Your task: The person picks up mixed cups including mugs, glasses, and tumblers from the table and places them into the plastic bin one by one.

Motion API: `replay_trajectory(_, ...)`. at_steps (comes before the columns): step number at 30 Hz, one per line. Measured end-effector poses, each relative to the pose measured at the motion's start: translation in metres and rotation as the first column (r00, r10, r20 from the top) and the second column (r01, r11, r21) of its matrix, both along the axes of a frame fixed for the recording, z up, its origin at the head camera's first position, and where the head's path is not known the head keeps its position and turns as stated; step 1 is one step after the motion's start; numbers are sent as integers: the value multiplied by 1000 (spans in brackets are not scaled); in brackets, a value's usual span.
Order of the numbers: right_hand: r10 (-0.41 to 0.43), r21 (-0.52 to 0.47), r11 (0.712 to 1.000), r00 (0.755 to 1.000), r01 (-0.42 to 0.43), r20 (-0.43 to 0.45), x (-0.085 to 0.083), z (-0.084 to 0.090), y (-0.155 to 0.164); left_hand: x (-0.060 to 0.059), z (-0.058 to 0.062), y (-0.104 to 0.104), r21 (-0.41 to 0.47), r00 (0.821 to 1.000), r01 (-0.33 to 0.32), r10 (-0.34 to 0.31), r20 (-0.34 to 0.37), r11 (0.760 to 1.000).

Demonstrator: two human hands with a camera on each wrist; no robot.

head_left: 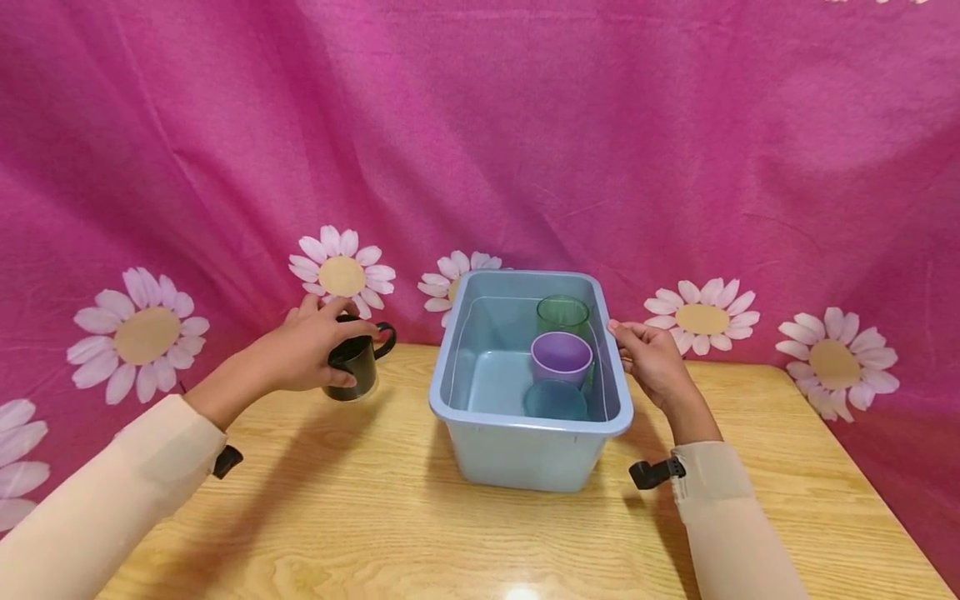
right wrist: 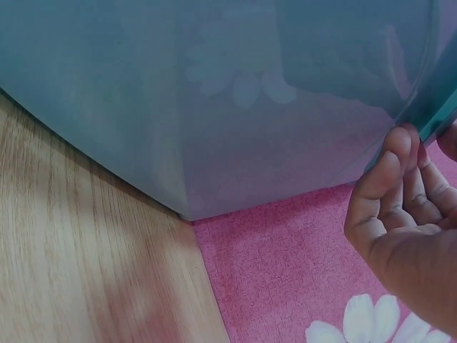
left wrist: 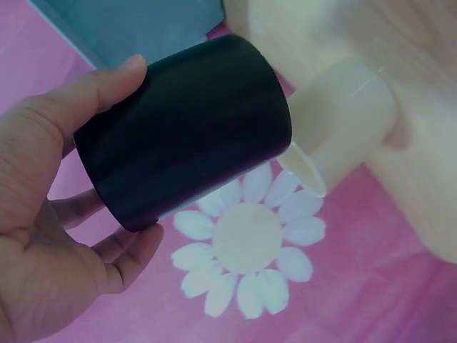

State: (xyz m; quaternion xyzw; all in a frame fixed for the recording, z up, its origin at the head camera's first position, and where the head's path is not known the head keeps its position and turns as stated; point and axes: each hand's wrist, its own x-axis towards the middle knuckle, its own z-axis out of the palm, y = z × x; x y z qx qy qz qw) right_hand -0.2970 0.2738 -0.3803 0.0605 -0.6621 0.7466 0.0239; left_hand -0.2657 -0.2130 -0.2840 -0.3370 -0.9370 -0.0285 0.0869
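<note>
My left hand grips a black mug around its rim, left of the tub, the mug's handle pointing right. In the left wrist view the mug is tilted, its dark base toward the right. My right hand pinches the right rim of a light blue plastic tub. Inside the tub, along its right side, are a green see-through glass, a purple cup and a teal round vessel nearest the front.
A cream cup shows beyond the mug in the left wrist view; from the head it is mostly hidden. The tub stands on a wooden table. A pink cloth with white flowers hangs behind the table's back edge.
</note>
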Motion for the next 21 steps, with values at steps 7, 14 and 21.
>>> replay_trajectory(7, 4, 1, 1000, 1000, -4, -8, 0, 0, 0, -1, 17, 7, -21, 998, 56, -57, -28, 998)
replay_trajectory(14, 4, -9, 1000, 1000, -4, -7, 0, 0, -1, 0, 32, 14, -49, 993, 99, -102, -64, 994)
replay_trajectory(21, 1, 6, 1000, 1000, -1, 4, 0, 0, 0, 2, 45, 23, -60, 989, 125, -129, -68, 990)
